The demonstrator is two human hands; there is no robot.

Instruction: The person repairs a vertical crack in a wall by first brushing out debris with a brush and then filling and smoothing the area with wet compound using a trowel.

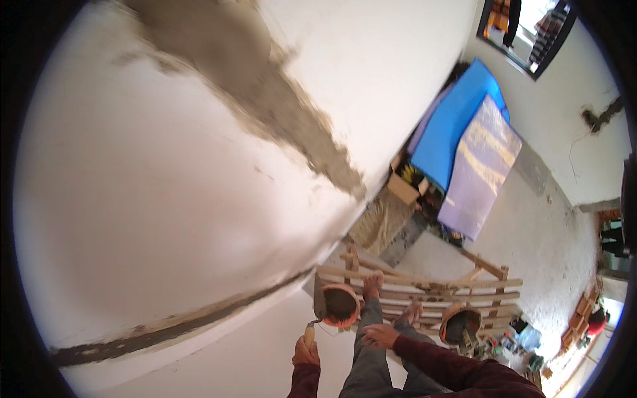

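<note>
My left hand (305, 351) is closed round the pale handle of a trowel (320, 304). The trowel's dark blade overlaps the left rim of an orange bucket (352, 321) that holds grey mortar. My right hand (381, 336) lies over my trousered leg near the knee, its fingers stretched out and nothing in them. Both sleeves are dark red. My bare feet (373, 285) are on a wooden slatted platform (458, 284). On the white wall (152, 172) at the left runs a broad strip of grey mortar (282, 109).
A second bucket (461, 320) sits at the platform's right. Blue and purple sheets (481, 159) lean beyond, beside a cardboard box (403, 189). A dark groove (172, 331) crosses the lower wall. Bricks (578, 315) and clutter lie at the right, near a red-clad person (598, 322).
</note>
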